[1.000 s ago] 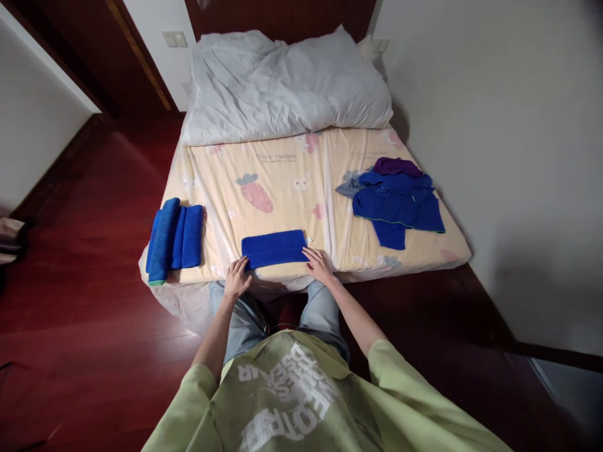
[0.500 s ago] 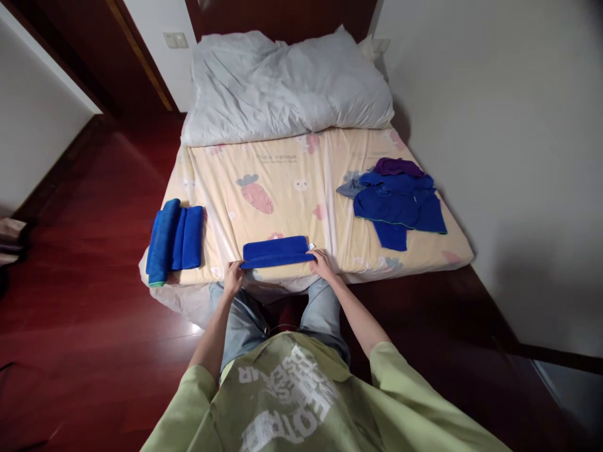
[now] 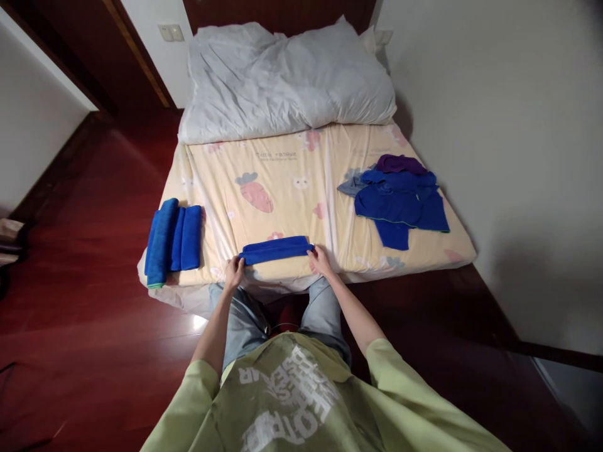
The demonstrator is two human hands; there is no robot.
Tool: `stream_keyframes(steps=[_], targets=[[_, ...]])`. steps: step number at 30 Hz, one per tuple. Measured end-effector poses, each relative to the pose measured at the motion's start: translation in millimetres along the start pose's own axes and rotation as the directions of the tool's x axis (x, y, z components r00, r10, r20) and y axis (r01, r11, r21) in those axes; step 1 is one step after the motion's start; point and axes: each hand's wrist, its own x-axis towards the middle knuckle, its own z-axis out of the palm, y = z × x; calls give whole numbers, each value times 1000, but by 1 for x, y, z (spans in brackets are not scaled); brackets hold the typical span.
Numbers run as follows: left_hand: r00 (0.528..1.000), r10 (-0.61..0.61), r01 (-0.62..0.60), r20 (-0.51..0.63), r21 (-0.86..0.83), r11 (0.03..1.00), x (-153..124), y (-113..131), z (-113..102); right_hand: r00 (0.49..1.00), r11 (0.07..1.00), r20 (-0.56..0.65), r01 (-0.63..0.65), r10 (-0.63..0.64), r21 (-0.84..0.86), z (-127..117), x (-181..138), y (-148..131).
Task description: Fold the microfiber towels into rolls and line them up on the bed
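Observation:
A blue towel (image 3: 276,249), folded into a narrow strip, lies near the front edge of the bed. My left hand (image 3: 233,271) pinches its left end, and my right hand (image 3: 320,259) grips the right end. To the left, several folded blue towels (image 3: 190,237) lie side by side, with a rolled-looking one with a green edge on top. At the right is a loose pile of blue cloths (image 3: 400,198), with a purple cloth (image 3: 401,164) and a grey-blue one (image 3: 351,183) at its back.
The bed's yellow patterned sheet (image 3: 292,201) stretches under everything. A bunched white quilt (image 3: 287,81) covers the headboard end. A wall (image 3: 509,157) runs close along the right, and dark red floor (image 3: 85,251) lies to the left.
The front fold of the towel has been turned further over, away from me, so less of the back layer shows. Both hands have kept hold of its ends.

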Motion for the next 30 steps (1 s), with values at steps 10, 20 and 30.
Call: stream_keyframes(steps=[10,20,30], targets=[[997,-80,82,-20,168,982,17,16,-2,993,975,-27,-121,118,-186,2,21,-18],[988,-150,155,-38,182,971,25,20,0,965,900,-37,-257,261,-352,-1,35,-27],[970,-224,234,-93,125,964,33,22,3,954,890,-83,-300,290,-344,2,42,-27]])
